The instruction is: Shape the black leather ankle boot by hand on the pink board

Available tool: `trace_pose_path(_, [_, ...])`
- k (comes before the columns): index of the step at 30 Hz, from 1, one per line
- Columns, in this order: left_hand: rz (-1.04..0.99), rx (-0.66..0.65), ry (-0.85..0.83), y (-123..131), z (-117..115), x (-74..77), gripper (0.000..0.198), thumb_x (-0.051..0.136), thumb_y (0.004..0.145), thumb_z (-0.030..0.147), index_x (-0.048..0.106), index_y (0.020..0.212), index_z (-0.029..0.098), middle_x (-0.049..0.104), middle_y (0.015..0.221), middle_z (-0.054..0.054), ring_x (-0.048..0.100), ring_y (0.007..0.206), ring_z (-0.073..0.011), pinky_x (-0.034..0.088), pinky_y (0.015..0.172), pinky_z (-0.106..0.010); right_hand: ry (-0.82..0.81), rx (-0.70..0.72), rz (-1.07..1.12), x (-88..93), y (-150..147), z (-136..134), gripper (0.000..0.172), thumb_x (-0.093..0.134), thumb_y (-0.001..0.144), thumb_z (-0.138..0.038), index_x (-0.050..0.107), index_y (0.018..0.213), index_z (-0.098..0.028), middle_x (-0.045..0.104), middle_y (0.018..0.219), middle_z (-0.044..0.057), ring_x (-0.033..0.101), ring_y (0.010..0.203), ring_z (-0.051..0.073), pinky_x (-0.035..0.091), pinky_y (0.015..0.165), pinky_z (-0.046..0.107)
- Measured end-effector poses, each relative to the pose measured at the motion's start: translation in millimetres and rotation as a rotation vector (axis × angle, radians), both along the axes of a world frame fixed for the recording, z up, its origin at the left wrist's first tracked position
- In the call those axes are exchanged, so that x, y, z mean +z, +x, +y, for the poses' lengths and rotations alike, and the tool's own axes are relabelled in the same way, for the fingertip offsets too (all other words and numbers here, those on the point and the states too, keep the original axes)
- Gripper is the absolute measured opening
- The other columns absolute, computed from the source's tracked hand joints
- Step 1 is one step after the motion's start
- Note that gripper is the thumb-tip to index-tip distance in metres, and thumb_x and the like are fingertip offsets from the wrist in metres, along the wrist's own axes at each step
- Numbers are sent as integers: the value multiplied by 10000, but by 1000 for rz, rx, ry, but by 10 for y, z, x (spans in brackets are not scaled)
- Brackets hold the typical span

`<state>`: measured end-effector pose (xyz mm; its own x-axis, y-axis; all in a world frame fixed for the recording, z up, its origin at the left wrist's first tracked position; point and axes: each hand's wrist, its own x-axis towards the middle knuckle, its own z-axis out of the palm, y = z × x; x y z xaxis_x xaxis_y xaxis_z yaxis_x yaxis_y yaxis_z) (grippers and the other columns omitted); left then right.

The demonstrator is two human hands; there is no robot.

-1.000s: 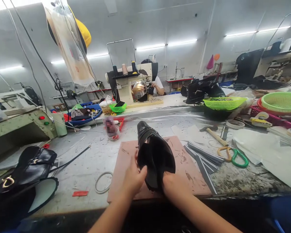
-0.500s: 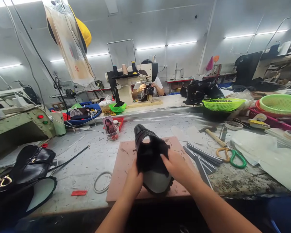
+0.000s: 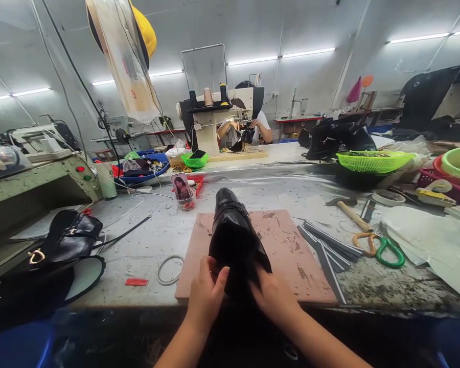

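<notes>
gripping a black shoe upper (image 3: 233,232), left hand (image 3: 207,291) and right hand (image 3: 273,295) over a pink board (image 3: 291,250).

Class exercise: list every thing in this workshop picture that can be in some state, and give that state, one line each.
Black leather shoe upper: held up by both hands, toe pointing away, over the pink cutting mat.
Left hand: gripping the upper's near edge.
Right hand: gripping the upper's near edge.
Green-and-yellow-handled scissors: lying flat on the table.
Wooden-handled hammer: lying on the table.
</notes>
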<state>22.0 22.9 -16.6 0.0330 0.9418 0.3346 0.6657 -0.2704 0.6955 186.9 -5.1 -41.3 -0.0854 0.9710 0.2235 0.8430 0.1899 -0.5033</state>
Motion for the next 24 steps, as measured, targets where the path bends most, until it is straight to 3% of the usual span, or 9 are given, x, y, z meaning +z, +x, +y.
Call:
trace_pose_path(5, [62,-58,-46,150,-42,-153,121,416,791,296,428,860,198,591,703,-33,613,624,-197,466,558,-307,-68,-53,165,83,176,0,385,445,794,-198,539,1156,-108,675,998,130,640,894,255,498,780,365])
trace_pose_path(10, [275,-163,79,209,41,-312,79,416,802,232,467,749,202,556,572,-3,568,514,-172,411,486,-262,-255,-155,144,245,443,7,167,542,778,-280,639,825,-151,690,815,92,643,785,246,469,680,303])
trace_pose_path(17, [313,-236,87,271,125,-303,186,451,837,193,620,912,203,648,750,-40,607,660,-177,444,582,-260,-258,-191,98,231,552,105,212,487,843,-276,615,936,-134,681,887,121,621,856,251,429,714,301])
trace_pose_path(24, [389,-246,80,290,102,-281,192,511,829,204,656,954,209,673,817,-38,621,698,-172,474,624,-260,-274,-192,123,168,603,140,152,563,789,-256,622,879,-148,686,875,91,627,816,219,438,688,273])
